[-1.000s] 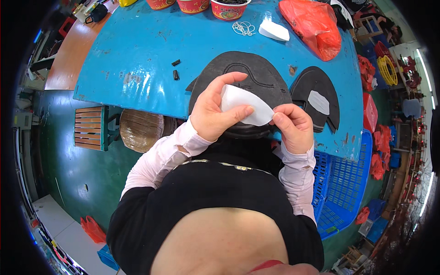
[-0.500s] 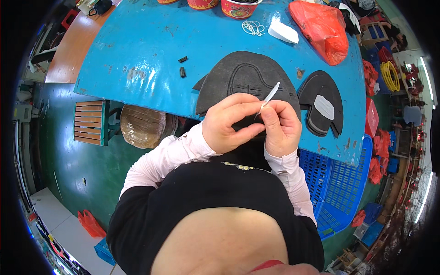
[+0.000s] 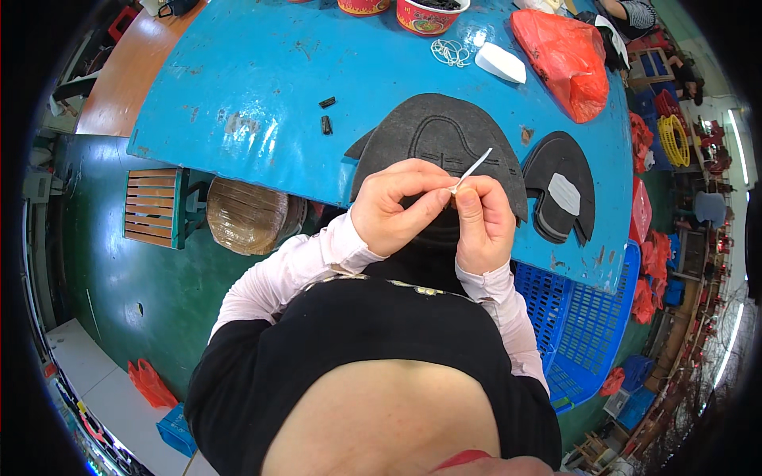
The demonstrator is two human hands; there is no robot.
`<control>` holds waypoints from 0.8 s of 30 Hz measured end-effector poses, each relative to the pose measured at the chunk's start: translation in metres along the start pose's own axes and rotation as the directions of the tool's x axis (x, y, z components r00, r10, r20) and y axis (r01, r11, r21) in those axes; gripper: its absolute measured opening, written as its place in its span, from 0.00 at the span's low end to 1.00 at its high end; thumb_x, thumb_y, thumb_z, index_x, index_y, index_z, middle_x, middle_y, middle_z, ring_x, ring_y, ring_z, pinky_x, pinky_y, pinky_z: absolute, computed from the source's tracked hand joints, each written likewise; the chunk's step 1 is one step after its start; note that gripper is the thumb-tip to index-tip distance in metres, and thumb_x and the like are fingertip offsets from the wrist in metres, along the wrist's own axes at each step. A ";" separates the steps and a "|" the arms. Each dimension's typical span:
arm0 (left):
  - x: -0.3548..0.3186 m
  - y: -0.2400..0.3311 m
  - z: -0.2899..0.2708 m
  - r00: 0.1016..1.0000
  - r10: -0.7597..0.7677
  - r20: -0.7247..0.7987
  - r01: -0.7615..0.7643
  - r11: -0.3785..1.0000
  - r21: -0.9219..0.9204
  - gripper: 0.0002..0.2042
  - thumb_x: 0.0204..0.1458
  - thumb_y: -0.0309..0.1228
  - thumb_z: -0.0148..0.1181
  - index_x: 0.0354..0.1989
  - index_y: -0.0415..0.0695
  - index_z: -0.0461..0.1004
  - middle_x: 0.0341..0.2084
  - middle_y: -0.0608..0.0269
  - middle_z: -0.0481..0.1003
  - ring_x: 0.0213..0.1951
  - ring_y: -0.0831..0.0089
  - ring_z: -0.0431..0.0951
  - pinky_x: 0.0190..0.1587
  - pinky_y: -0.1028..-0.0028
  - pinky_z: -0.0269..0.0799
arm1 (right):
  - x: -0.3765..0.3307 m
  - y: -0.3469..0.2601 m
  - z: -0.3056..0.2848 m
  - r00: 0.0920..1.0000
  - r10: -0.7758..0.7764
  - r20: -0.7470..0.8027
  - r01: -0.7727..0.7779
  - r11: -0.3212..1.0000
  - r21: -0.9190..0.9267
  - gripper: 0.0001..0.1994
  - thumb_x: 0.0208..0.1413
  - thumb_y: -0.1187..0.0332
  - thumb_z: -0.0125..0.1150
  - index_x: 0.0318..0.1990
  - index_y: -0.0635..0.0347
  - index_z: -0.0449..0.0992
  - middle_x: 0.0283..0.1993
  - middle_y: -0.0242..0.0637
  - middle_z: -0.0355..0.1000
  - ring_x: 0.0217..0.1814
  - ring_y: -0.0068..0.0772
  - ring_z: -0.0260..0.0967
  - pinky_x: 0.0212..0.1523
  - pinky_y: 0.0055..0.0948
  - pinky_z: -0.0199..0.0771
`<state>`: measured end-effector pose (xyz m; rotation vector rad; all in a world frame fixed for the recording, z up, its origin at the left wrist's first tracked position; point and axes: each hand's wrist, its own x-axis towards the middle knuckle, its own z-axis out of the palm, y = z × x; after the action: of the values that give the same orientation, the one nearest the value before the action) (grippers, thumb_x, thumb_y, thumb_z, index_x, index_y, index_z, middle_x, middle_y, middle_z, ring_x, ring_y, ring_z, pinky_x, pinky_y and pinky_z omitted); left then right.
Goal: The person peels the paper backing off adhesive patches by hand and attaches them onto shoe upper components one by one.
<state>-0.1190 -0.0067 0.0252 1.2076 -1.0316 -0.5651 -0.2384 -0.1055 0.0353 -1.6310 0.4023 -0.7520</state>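
Both hands — left hand (image 3: 393, 208) and right hand (image 3: 482, 224) — pinch a thin white strip (image 3: 474, 169) edge-on above the dark shoe-upper piece (image 3: 436, 135); best picked apart slowly with fingertips close together

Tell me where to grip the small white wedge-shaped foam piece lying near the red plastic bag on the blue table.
Probably pinch the white wedge-shaped foam piece across its two long sides, coming from above. It lies flat and alone on the blue table, with the red plastic bag to its right.
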 end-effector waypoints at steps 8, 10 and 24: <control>0.005 0.001 -0.001 0.997 -0.064 -0.040 0.063 0.998 -0.021 0.07 0.53 0.22 0.55 0.37 0.34 0.76 0.35 0.58 0.76 0.37 0.75 0.74 0.41 0.77 0.69 | 0.005 0.002 0.000 0.999 -0.019 0.051 0.020 0.999 -0.025 0.06 0.61 0.69 0.50 0.34 0.63 0.67 0.32 0.30 0.65 0.33 0.18 0.59 0.36 0.18 0.61; 0.005 -0.001 -0.005 0.948 -0.310 -0.068 0.285 0.927 -0.245 0.06 0.53 0.24 0.56 0.36 0.34 0.76 0.31 0.62 0.77 0.34 0.79 0.74 0.39 0.79 0.69 | 0.003 0.007 -0.003 0.998 -0.032 0.060 0.028 0.997 0.069 0.06 0.61 0.69 0.50 0.35 0.63 0.66 0.32 0.31 0.64 0.33 0.18 0.59 0.37 0.18 0.60; 0.002 0.002 0.003 0.975 -0.148 -0.164 0.090 0.945 -0.315 0.05 0.55 0.21 0.53 0.35 0.33 0.75 0.35 0.57 0.76 0.36 0.76 0.73 0.41 0.77 0.68 | 0.003 -0.005 -0.030 0.940 0.320 0.122 -0.333 0.768 0.547 0.21 0.52 0.66 0.63 0.49 0.64 0.63 0.36 0.33 0.68 0.25 0.17 0.58 0.24 0.16 0.56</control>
<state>-0.1209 -0.0093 0.0281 1.0282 -0.6856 -0.6672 -0.2574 -0.1286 0.0429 -0.9727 0.3897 -0.5164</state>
